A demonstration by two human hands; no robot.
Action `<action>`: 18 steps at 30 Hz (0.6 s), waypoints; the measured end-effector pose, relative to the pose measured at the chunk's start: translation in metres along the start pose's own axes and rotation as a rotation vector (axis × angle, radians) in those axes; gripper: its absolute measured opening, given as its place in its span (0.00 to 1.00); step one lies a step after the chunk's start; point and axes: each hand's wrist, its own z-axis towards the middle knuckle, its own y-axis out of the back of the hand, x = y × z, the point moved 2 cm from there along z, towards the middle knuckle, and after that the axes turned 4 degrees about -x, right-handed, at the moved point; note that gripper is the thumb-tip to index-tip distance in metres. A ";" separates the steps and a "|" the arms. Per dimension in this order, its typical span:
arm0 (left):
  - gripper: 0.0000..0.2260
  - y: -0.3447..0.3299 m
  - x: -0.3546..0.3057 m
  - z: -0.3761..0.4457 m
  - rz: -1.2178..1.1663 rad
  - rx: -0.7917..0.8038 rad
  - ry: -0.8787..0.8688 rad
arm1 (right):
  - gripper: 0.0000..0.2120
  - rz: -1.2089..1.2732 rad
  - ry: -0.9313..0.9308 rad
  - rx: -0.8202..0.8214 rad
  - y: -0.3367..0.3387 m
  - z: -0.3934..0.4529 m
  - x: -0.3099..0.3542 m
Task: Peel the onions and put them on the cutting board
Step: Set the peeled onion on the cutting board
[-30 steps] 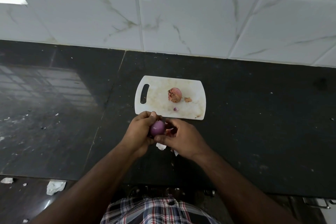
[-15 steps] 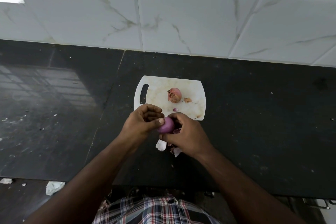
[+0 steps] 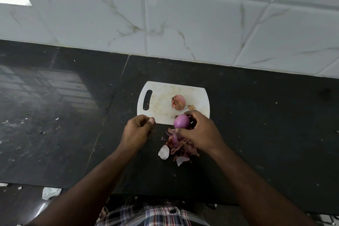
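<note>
My right hand [image 3: 200,132] grips a peeled purple onion [image 3: 181,121] over the near edge of the white cutting board [image 3: 159,101]. A strip of purple skin hangs from under the onion by my thumb. An unpeeled brownish onion [image 3: 178,102] lies on the board, with a small skin scrap to its right. My left hand [image 3: 136,130] hovers left of the peeled onion with fingers curled; nothing shows in it. A pile of onion peels [image 3: 178,147] lies on the black counter just below my right hand.
The black stone counter [image 3: 73,124] stretches left and right of the board, dotted with small crumbs. A white marble-tiled wall [image 3: 183,14] rises behind it. White paper scraps [image 3: 50,192] lie on the floor at lower left.
My right hand has carried the peeled onion to the right and forward, over the board's near edge. My left hand has let go of it and drawn away left. The peel pile is uncovered.
</note>
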 end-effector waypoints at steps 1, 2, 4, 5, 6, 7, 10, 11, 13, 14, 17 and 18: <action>0.14 -0.001 0.001 0.001 0.048 0.028 0.001 | 0.27 -0.064 0.037 -0.003 -0.001 0.010 0.001; 0.18 -0.002 0.001 0.001 0.098 0.061 0.000 | 0.29 -0.131 0.083 -0.004 -0.003 0.022 0.002; 0.22 -0.005 0.000 0.000 0.190 0.109 -0.006 | 0.31 -0.262 0.178 0.005 -0.012 0.048 0.007; 0.22 -0.006 0.000 0.001 0.239 0.133 -0.019 | 0.31 -0.331 0.223 0.014 -0.018 0.061 0.010; 0.19 -0.008 -0.003 0.001 0.284 0.159 -0.049 | 0.31 -0.408 0.268 0.024 -0.023 0.073 0.014; 0.14 -0.008 -0.004 0.003 0.352 0.188 -0.086 | 0.31 -0.490 0.309 0.034 -0.029 0.084 0.017; 0.16 -0.010 -0.010 0.011 0.506 0.280 -0.215 | 0.31 -0.668 0.379 0.078 -0.043 0.111 0.023; 0.20 -0.008 -0.012 0.015 0.542 0.270 -0.229 | 0.31 -0.704 0.382 0.094 -0.046 0.118 0.023; 0.23 -0.008 -0.016 0.023 0.606 0.226 -0.254 | 0.31 -0.757 0.378 0.130 -0.050 0.128 0.020; 0.23 -0.009 -0.016 0.027 0.629 0.211 -0.277 | 0.31 -0.768 0.372 0.150 -0.051 0.131 0.018; 0.23 -0.015 -0.015 0.037 0.692 0.226 -0.340 | 0.30 -0.731 0.347 0.204 -0.051 0.137 0.011; 0.22 -0.018 -0.016 0.040 0.697 0.239 -0.354 | 0.32 -0.711 0.338 0.221 -0.049 0.138 0.009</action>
